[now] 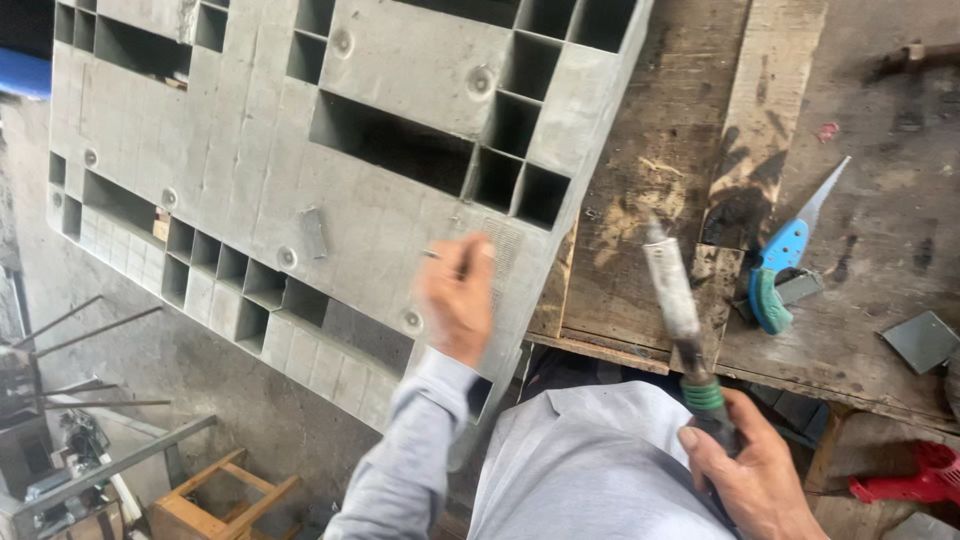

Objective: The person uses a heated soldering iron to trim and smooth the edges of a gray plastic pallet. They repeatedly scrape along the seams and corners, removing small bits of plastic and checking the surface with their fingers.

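Observation:
My left hand (458,296), motion-blurred, rests against the near edge of a grey plastic pallet (260,130) and pinches a small thin metal piece, maybe a nail, against its surface. My right hand (752,472) grips the dark handle of a tool with a green collar and a worn flat metal head (672,285), which points up over the edge of a rough wooden workbench (660,170). The tool's head is apart from the pallet, to the right of my left hand.
A small handsaw with a blue and green handle (783,262) lies on the bench next to a grey metal bit. A grey square plate (921,341) sits at the right. A red tool (915,480) lies below. A wooden stool (215,495) and metal rods stand lower left.

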